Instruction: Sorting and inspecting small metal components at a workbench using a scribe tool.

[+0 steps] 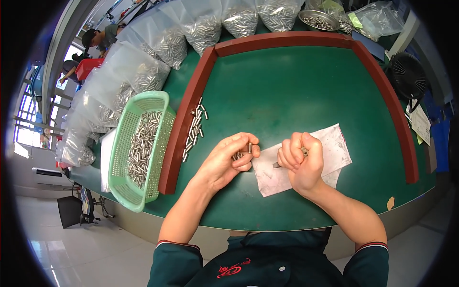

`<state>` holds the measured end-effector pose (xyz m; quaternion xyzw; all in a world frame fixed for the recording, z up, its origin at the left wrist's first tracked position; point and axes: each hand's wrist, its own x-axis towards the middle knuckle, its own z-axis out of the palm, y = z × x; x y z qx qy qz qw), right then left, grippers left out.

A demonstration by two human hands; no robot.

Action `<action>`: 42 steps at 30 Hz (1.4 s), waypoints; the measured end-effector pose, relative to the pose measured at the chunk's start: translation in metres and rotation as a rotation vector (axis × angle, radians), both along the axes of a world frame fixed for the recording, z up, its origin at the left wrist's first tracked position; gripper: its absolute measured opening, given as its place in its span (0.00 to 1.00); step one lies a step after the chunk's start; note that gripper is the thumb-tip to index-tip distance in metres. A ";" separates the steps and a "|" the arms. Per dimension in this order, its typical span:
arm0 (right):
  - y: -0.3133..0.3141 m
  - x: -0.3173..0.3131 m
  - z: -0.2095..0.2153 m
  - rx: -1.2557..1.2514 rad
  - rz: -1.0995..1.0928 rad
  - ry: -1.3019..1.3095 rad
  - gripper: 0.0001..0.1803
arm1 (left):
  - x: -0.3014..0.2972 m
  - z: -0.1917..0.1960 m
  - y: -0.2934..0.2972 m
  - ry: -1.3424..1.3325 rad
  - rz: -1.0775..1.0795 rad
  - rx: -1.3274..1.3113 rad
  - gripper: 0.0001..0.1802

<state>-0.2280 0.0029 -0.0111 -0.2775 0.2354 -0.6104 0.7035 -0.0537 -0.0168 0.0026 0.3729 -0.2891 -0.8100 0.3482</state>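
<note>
Pale floor (91,251), black chair (69,211), bright windows (29,106)

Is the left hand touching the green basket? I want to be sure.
Apart. The head view shows the red-brown bar and green tabletop between the left hand and the basket.

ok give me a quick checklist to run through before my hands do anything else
1. Left hand has a metal pin between its fingers: ok.
2. Right hand closed around an object, its grey tip poking out: ok; what the object is: cannot tell.
3. White sheet lying beneath the right hand: ok.
4. Loose pins inside the left red rail: ok; lined up neatly: not ok, they lie at mixed angles.
5. Green basket upright outside that rail, with pins in it: ok.
6. Finish on the held pin: cannot tell, too small.
</note>
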 end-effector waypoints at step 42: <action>-0.001 -0.008 0.003 0.029 -0.016 -0.003 0.22 | -0.029 0.006 0.023 -1.107 -0.233 -0.880 0.07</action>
